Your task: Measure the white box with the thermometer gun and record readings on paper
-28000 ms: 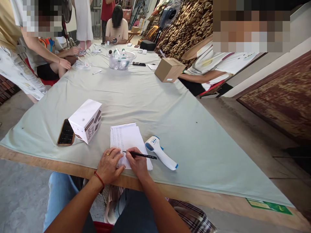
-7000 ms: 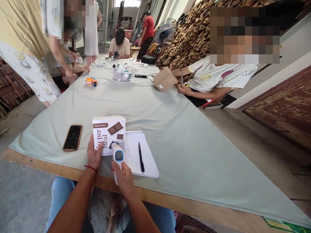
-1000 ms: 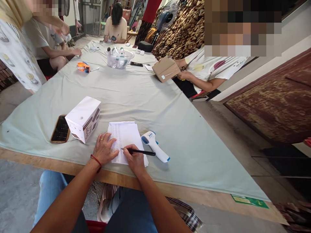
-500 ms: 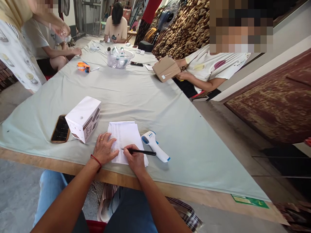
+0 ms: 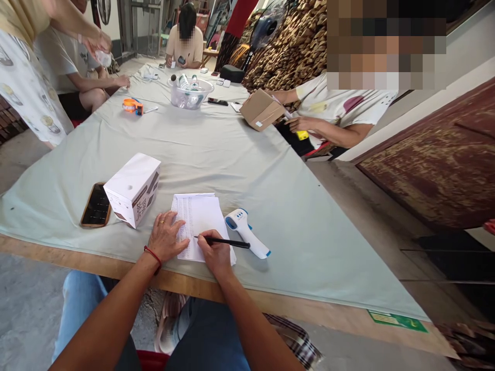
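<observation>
My right hand point(image 5: 216, 252) is closed around a black pen point(image 5: 231, 242), its tip at the writing on a sheet of white paper point(image 5: 207, 214). Rows of small marks run down the left part of the sheet. My left hand point(image 5: 166, 238) lies flat with fingers spread across the paper's left edge. Just right of the paper rests a white and blue infrared thermometer point(image 5: 247, 233). To the left stand a white printed box point(image 5: 133, 188) and, beside it, a dark smartphone point(image 5: 96, 205).
A clear plastic basin point(image 5: 189, 100) with bottles stands farther up the cloth-covered table point(image 5: 309, 247). Orange tape point(image 5: 132, 106) lies left of it. At right a person holds a cardboard box point(image 5: 262, 110) and a yellow-ended tool point(image 5: 302, 135). Other people are at the far side and left.
My pen tip has shifted slightly right along the paper. The person at right has tilted the cardboard box, and the yellow-ended tool shows more. At left, a person's hands now hold something clear.
</observation>
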`<state>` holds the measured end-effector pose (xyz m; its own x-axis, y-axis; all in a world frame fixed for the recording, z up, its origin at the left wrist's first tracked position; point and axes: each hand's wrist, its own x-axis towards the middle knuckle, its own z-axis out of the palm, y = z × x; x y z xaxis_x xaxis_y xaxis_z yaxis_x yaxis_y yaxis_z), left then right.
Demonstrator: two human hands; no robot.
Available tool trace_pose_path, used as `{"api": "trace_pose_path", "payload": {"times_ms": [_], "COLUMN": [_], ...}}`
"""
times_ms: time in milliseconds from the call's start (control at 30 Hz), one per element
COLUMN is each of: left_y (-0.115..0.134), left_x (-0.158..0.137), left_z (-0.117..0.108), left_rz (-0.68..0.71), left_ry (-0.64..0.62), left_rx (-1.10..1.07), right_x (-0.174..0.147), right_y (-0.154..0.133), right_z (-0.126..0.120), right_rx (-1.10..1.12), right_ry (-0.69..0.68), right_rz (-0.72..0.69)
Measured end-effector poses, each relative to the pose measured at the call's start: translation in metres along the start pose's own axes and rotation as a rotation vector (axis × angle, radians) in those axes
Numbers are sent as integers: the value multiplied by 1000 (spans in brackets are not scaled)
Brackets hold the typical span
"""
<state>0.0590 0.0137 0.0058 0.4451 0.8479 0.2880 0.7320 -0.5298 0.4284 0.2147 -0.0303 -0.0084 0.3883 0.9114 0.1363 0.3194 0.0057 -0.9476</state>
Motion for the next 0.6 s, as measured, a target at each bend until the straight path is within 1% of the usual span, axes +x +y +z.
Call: {"api": "trace_pose_path", "payload": {"times_ms": [300,600], "left_y": [0,1], "left_x": [0,0], "left_z": [0,-1], "left_rz": [1,-4], "left_ry": [6,-11], "left_rx": [-10,30], "right_x": [0,0], "right_y": [3,-1], "right_z": [1,1], "right_rx": [-27,-18], "right_ry": [2,-12], "right_rz": [-8,9]}}
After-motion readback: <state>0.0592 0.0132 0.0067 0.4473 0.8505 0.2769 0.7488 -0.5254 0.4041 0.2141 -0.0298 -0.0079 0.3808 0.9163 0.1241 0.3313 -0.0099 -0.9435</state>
